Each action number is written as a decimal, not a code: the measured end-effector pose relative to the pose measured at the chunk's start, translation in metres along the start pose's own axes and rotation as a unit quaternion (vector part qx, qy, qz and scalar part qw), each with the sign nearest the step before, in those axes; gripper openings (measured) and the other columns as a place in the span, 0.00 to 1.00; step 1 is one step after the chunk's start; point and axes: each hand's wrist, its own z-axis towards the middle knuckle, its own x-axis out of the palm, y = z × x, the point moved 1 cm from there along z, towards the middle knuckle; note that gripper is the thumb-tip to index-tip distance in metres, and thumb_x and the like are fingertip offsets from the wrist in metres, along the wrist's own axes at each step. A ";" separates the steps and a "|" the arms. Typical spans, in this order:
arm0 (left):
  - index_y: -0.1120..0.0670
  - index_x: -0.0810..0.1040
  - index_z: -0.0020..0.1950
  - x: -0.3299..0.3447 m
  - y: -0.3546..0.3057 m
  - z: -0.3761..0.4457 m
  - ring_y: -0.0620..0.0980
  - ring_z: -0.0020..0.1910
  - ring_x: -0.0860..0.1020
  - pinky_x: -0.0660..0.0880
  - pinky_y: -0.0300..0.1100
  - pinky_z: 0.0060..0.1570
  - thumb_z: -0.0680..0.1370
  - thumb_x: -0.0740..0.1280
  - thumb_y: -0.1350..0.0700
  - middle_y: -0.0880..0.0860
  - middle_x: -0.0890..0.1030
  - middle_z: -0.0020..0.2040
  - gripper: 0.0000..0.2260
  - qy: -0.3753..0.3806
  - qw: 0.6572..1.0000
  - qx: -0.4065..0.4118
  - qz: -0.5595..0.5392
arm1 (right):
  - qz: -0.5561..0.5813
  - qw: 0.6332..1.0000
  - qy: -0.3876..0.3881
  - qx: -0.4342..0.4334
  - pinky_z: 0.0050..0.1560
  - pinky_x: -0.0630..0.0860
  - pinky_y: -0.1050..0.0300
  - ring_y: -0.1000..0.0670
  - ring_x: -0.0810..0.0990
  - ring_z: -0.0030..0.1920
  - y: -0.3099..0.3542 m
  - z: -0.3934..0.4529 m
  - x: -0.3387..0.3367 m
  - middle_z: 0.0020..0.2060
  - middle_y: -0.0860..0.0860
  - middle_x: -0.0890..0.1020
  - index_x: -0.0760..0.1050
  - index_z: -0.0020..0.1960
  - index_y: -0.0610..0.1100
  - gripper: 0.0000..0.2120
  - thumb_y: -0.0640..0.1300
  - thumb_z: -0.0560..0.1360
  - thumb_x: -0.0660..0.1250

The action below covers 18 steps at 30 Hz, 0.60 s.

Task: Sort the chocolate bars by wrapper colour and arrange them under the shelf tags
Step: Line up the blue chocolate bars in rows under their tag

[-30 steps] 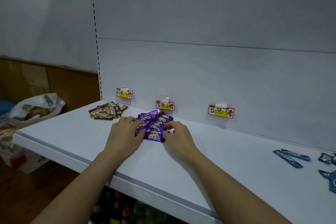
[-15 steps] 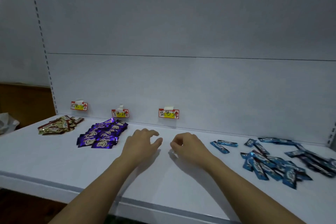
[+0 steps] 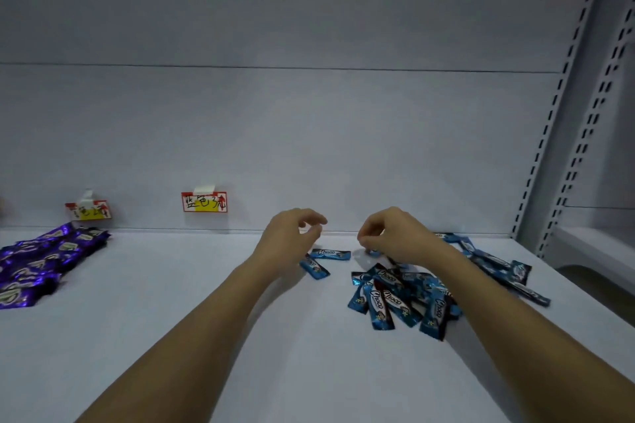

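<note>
Blue-wrapped chocolate bars lie in a loose pile at the right of the white shelf, with more blue bars strewn behind it. Two single blue bars lie left of the pile. My left hand hovers just above them, its fingers loosely curled and holding nothing. My right hand hangs over the pile's back edge, curled fingertips just above a blue bar. The blue tag is on the back wall, left of both hands. A purple pile lies under its own tag.
Slotted shelf uprights rise at the right end, and a neighbouring shelf begins beyond them. The shelf's back wall stands right behind the hands.
My view and both hands have swung right, from the purple pile to the blue bars. The brown pile has left the view. Both hands are now raised over the blue bars.
</note>
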 end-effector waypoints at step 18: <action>0.39 0.78 0.53 -0.006 0.024 -0.004 0.38 0.48 0.73 0.65 0.26 0.42 0.78 0.68 0.54 0.39 0.75 0.50 0.10 0.212 0.969 0.019 0.125 | -0.080 0.989 0.116 0.042 0.41 0.73 0.62 0.55 0.80 0.43 -0.019 -0.014 -0.009 0.42 0.56 0.81 0.80 0.50 0.54 0.12 0.48 0.69 0.77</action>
